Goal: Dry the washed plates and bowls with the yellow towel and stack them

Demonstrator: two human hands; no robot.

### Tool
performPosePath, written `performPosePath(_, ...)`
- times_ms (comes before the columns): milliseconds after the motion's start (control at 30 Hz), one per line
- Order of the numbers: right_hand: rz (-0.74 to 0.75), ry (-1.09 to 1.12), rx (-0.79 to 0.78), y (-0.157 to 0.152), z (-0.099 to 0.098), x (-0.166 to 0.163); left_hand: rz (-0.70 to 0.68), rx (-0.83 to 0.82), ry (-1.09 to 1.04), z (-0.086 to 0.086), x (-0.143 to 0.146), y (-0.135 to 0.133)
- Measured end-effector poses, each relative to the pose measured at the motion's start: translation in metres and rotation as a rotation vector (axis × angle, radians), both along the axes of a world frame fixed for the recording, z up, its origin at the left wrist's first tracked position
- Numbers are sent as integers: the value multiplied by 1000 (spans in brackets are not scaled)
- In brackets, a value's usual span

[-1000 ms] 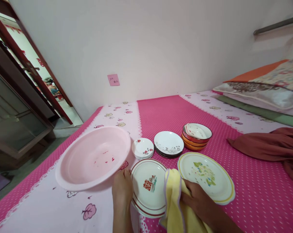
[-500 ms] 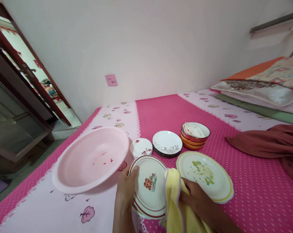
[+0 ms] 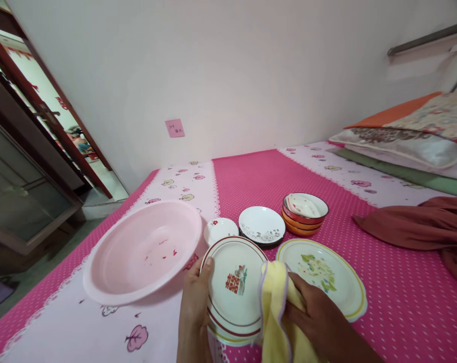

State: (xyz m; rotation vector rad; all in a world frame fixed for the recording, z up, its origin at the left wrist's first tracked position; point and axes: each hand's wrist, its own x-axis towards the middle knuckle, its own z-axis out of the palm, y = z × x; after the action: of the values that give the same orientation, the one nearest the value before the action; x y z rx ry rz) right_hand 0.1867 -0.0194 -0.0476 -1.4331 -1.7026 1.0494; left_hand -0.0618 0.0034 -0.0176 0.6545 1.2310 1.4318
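Note:
My left hand (image 3: 195,297) grips the left rim of a white plate (image 3: 228,307) with red rings and a red character print, thumb on top. A yellow cloth (image 3: 276,292) with a purple edge is bunched in my right hand (image 3: 313,312) and laps over the plate's right rim. Below the held plate, the edge of another plate with a yellow-green rim shows. Right of the cloth lies an oval plate (image 3: 327,272) with a yellow rim and green leaf print. Behind are a small white bowl (image 3: 220,231) with red flowers and a stack of dark-edged white plates (image 3: 261,222).
A large pink basin (image 3: 137,252) with red marks inside stands at left on the pink bedspread (image 3: 251,171). Stacked orange and red bowls (image 3: 303,222) sit behind the oval plate. At right lie brown-red fabric (image 3: 413,227) and piled pillows (image 3: 406,141).
The held plate has tilted up a little and now covers more of the small flowered bowl. My right hand and the cloth have shifted slightly right along its rim.

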Motion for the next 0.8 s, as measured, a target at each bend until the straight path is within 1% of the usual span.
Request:
performPosePath(100, -37, -20, 41, -5, 11, 3, 3, 18, -22, 2, 1, 0)
performPosePath(133, -14, -1, 47, -9, 18, 4, -3, 19, -30, 1, 1, 0)
performPosePath(233, 142, 96, 7, -22, 46, 9, -28, 22, -65, 0, 2, 1)
performPosePath(300, 172, 156, 19, -29, 68, 11, -51, 26, -89, 1, 3, 0)
performPosePath(333, 159, 175, 67, -31, 78, 10, -60, 28, -94, 2, 4, 0)
performPosePath(367, 135, 182, 146, -30, 87, 7, -67, 24, -96, 5, 5, -1)
performPosePath(433, 86, 141, 386, -23, 99, -3, -71, 23, -89, 11, 9, -2)
performPosePath(467, 52, 85, 522, -18, 100, -10, -80, 25, -85, 14, 11, -3)
performPosePath(500, 14, 6, 668, -12, 99, -18, -96, 31, -88, 18, 14, -5)
performPosePath(533, -25, -89, 782, -5, 94, -25, -115, 39, -102, 20, 16, -6)
performPosePath(567, -47, -193, 838, 1, 88, -32, -136, 52, -123, 22, 19, -6)
performPosePath(600, -55, -268, 882, 6, 80, -38, -151, 63, -149, 23, 21, -7)
performPosePath(667, -66, -342, 901, 14, 62, -48, -156, 51, -196, 24, 25, -8)
performPosePath(733, -95, -333, 896, 18, 48, -53, -131, 21, -213, 22, 27, -7)
performPosePath(800, -121, -317, 872, 20, 40, -57, -102, 4, -218, 20, 27, -6)
